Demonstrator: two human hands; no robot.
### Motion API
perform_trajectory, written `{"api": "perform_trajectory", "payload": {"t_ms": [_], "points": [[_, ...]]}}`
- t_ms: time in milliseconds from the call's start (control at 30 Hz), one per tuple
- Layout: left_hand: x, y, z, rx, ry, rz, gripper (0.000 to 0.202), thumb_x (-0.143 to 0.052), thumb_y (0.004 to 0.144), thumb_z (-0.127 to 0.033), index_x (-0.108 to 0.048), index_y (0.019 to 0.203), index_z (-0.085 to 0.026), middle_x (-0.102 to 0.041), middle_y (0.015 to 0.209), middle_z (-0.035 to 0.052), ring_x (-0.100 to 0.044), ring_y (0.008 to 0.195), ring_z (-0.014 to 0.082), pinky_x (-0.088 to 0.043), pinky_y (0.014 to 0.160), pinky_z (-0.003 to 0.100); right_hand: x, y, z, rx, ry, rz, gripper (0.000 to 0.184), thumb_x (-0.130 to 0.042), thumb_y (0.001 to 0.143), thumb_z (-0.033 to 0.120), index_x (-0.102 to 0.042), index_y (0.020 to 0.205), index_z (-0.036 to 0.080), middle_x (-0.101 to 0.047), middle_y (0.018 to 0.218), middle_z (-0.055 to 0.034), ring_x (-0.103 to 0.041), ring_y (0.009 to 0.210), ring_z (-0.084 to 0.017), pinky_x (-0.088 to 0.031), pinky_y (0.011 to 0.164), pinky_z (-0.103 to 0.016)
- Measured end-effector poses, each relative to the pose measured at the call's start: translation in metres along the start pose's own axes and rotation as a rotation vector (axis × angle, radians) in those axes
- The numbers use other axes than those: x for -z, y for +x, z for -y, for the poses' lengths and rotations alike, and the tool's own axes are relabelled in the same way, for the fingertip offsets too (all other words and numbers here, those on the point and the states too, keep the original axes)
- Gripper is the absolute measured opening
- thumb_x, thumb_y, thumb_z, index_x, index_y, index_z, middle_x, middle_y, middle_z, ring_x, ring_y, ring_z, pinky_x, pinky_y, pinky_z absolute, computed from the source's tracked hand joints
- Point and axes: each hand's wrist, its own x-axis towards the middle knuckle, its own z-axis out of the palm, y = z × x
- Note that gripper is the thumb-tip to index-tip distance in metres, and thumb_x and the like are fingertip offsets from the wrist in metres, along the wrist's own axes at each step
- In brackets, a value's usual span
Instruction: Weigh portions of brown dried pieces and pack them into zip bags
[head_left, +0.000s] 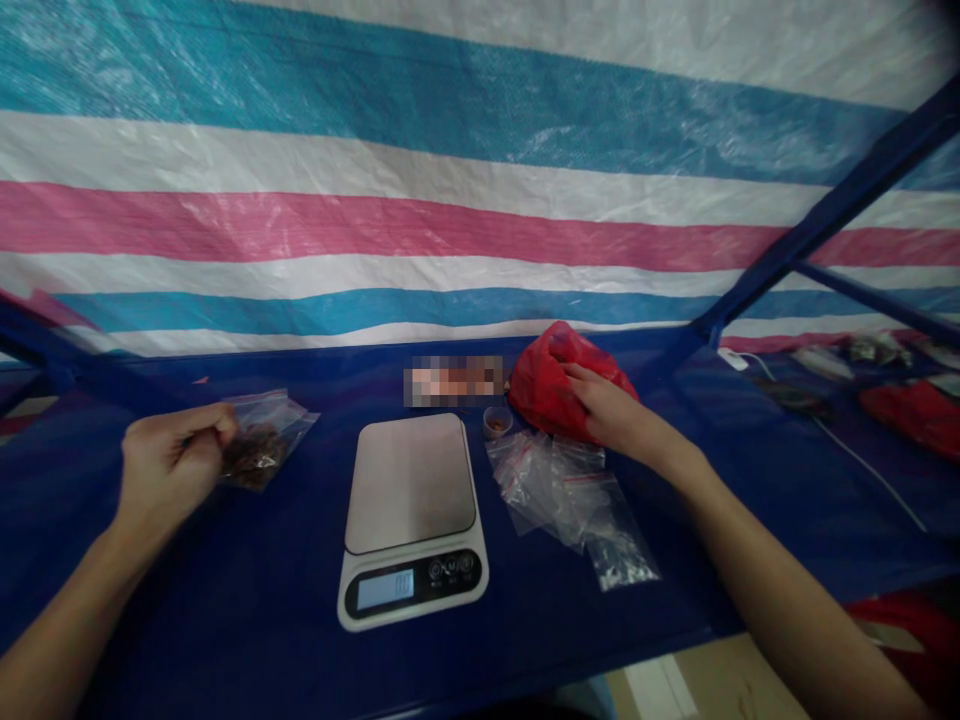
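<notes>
My left hand (176, 455) is closed on the edge of a clear zip bag (259, 450) with brown, dried-looking bits inside, at the left of the table. At the right, my right hand (604, 400) grips the red plastic bag (544, 385) near its opening; the thumb and what lies inside are hidden. Between the hands sits a white kitchen scale (416, 510) with a bare metal plate, its display reading 0.0. Several flat, clear zip bags (559, 490) lie in front of the red bag. A small clear cup (496, 423) holds a few brownish bits.
A blurred-out packet or card (454, 382) lies behind the scale on the blue table (247, 600). Striped sheeting (375, 220) hangs behind. A blue metal brace (825, 210) slants up at the right, beyond which lie a white cable (870, 475) and another red bag (911, 420).
</notes>
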Motion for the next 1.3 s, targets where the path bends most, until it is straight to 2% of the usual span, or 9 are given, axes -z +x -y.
{"api": "perform_trajectory", "payload": {"t_ms": [167, 400, 500, 567, 667, 800, 1000, 1133, 1300], "points": [[-0.001, 0.003, -0.003, 0.041, 0.018, 0.053, 0.02, -0.042, 0.068, -0.019, -0.046, 0.049, -0.022, -0.04, 0.044, -0.0056, -0.04, 0.037, 0.0107, -0.031, 0.044, 0.023, -0.007, 0.005, 0.001, -0.041, -0.036, -0.055, 0.043, -0.055, 0.087, 0.003, -0.072, 0.124, 0.018, -0.068, 0.121, -0.0153, -0.069, 0.11, -0.028, -0.056, 0.099, -0.039], [-0.001, 0.004, -0.008, 0.034, 0.007, 0.069, 0.021, -0.042, 0.068, -0.02, -0.045, 0.048, -0.022, -0.039, 0.042, -0.0054, -0.04, 0.035, 0.0108, -0.031, 0.044, 0.023, 0.0, 0.007, 0.002, -0.041, -0.046, -0.082, 0.032, -0.05, 0.087, -0.001, -0.072, 0.1, 0.018, -0.071, 0.103, -0.0114, -0.068, 0.089, -0.022, -0.053, 0.082, -0.03], [0.001, 0.004, -0.008, 0.011, -0.001, 0.07, 0.021, -0.042, 0.069, -0.02, -0.047, 0.048, -0.022, -0.041, 0.043, -0.0056, -0.041, 0.035, 0.0105, -0.031, 0.044, 0.023, 0.004, 0.007, 0.002, -0.05, -0.062, -0.114, 0.028, -0.048, 0.09, 0.001, -0.071, 0.09, 0.019, -0.07, 0.098, -0.0112, -0.069, 0.089, -0.023, -0.052, 0.081, -0.031], [0.001, 0.004, -0.007, 0.001, -0.007, 0.072, 0.022, -0.042, 0.069, -0.019, -0.047, 0.049, -0.022, -0.041, 0.043, -0.0056, -0.041, 0.035, 0.0101, -0.031, 0.044, 0.023, 0.012, 0.006, 0.004, -0.054, -0.064, -0.158, 0.025, -0.05, 0.093, 0.005, -0.071, 0.092, 0.019, -0.071, 0.1, -0.0108, -0.07, 0.092, -0.025, -0.053, 0.083, -0.034], [0.0, 0.005, -0.006, -0.015, -0.011, 0.069, 0.022, -0.042, 0.069, -0.018, -0.049, 0.049, -0.022, -0.041, 0.042, -0.0059, -0.042, 0.034, 0.0099, -0.032, 0.043, 0.022, 0.029, 0.003, 0.014, -0.076, -0.066, -0.28, 0.02, -0.057, 0.096, 0.012, -0.073, 0.101, 0.021, -0.072, 0.104, -0.0097, -0.071, 0.093, -0.026, -0.055, 0.085, -0.038], [-0.002, 0.007, -0.008, -0.029, -0.034, 0.074, 0.022, -0.042, 0.069, -0.019, -0.05, 0.049, -0.022, -0.042, 0.042, -0.0062, -0.042, 0.034, 0.0101, -0.032, 0.042, 0.022, 0.041, 0.004, 0.045, -0.067, 0.009, -0.388, 0.015, -0.063, 0.095, 0.015, -0.075, 0.101, 0.024, -0.074, 0.103, -0.0086, -0.072, 0.095, -0.026, -0.056, 0.088, -0.039], [-0.002, 0.008, -0.013, -0.004, -0.057, 0.094, 0.022, -0.042, 0.068, -0.02, -0.048, 0.047, -0.023, -0.041, 0.041, -0.0059, -0.041, 0.033, 0.0105, -0.031, 0.041, 0.023, 0.008, 0.018, 0.09, 0.103, 0.212, -0.176, 0.017, -0.062, 0.099, 0.013, -0.075, 0.103, 0.024, -0.073, 0.102, -0.0065, -0.071, 0.094, -0.022, -0.058, 0.084, -0.035], [-0.002, 0.008, -0.013, 0.022, -0.06, 0.11, 0.022, -0.042, 0.068, -0.022, -0.049, 0.047, -0.023, -0.043, 0.041, -0.0055, -0.043, 0.033, 0.0111, -0.033, 0.041, 0.023, -0.015, 0.022, 0.092, 0.128, 0.232, -0.079, 0.021, -0.057, 0.101, 0.01, -0.075, 0.102, 0.022, -0.071, 0.102, -0.0063, -0.071, 0.09, -0.019, -0.058, 0.08, -0.033], [-0.002, 0.009, -0.013, -0.042, -0.073, 0.101, 0.023, -0.042, 0.069, -0.02, -0.049, 0.047, -0.023, -0.042, 0.041, -0.0059, -0.043, 0.032, 0.0103, -0.033, 0.041, 0.022, -0.017, 0.023, 0.089, 0.107, 0.251, -0.077, 0.016, -0.064, 0.098, 0.01, -0.075, 0.099, 0.021, -0.071, 0.1, -0.0042, -0.07, 0.088, -0.017, -0.056, 0.08, -0.03]]}}
